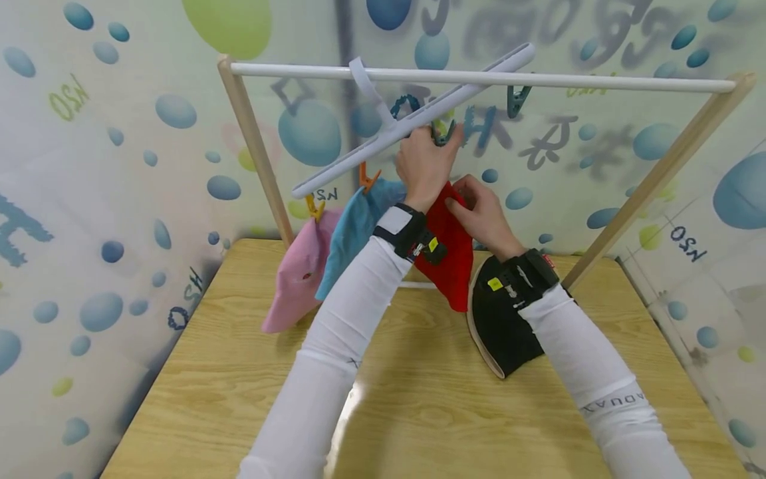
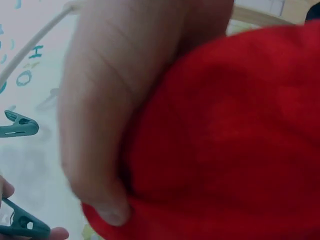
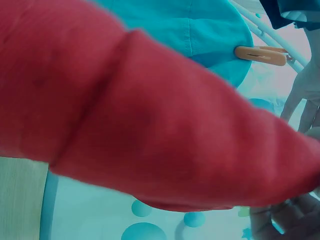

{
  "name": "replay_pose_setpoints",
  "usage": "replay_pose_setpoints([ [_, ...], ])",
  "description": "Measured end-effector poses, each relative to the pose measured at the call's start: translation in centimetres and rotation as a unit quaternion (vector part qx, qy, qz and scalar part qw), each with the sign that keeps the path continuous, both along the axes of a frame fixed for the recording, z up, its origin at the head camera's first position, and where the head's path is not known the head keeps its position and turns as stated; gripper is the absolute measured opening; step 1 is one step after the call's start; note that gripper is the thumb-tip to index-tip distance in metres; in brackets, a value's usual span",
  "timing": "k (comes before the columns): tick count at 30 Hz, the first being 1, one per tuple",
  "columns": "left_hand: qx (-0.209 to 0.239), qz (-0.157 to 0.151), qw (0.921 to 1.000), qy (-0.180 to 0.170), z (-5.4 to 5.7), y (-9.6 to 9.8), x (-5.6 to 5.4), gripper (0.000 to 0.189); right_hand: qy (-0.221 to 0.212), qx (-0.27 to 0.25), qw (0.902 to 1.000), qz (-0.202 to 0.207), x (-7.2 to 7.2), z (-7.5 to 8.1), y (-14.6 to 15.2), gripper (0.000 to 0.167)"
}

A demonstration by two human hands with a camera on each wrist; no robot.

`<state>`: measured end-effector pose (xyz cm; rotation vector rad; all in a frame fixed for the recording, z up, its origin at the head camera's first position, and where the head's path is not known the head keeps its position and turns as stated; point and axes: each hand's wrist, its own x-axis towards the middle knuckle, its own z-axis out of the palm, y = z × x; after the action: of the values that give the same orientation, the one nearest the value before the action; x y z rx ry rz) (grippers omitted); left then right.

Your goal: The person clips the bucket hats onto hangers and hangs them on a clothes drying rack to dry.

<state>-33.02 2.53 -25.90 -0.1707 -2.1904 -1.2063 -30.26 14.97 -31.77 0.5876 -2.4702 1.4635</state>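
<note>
The left hand (image 1: 426, 163) gripped the green clip (image 2: 36, 228); the right hand (image 1: 487, 216) pinched the red cloth (image 1: 453, 266), presumably light, limp, best held edgewise.

White sleeves (image 1: 341, 332) are worn here, both printed with dark lettering (image 1: 618, 401), and black wristbands (image 1: 538, 269) are strapped on, each marked by a yellow sticker (image 1: 433, 244).

Left hand (image 1: 427, 159) hides part of the green clip (image 1: 444, 136) and the top of the red cloth (image 1: 450, 249); left sleeve (image 1: 335, 346) covers the lower right of the blue cloth (image 1: 353, 229). Black hat (image 1: 503, 326) is partly behind the right wrist strap (image 1: 531, 274). Left wrist view chops the held clip at the left edge (fingertips only there). Right wrist view: red cloth blurred, cut off left; blue cloth cropped on top.
</note>
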Motion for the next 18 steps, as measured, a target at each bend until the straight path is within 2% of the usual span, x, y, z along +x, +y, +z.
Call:
replay_pose_setpoints([
  [5,-0.044,0.017,0.9989,-0.005,0.0,0.1,0.0,0.046,0.037,-0.003,0.9992,-0.016,0.1,0.2,-0.2,0.022],
  [8,-0.053,0.018,0.9984,-0.008,0.1,-0.1,0.1,0.048,0.055,-0.004,0.9983,-0.019,0.1,0.6,-0.4,0.021],
  [18,-0.077,0.001,0.9959,-0.048,0.6,-0.8,0.3,0.050,0.062,-0.008,0.9977,-0.026,-0.1,1.5,-0.5,0.019],
])
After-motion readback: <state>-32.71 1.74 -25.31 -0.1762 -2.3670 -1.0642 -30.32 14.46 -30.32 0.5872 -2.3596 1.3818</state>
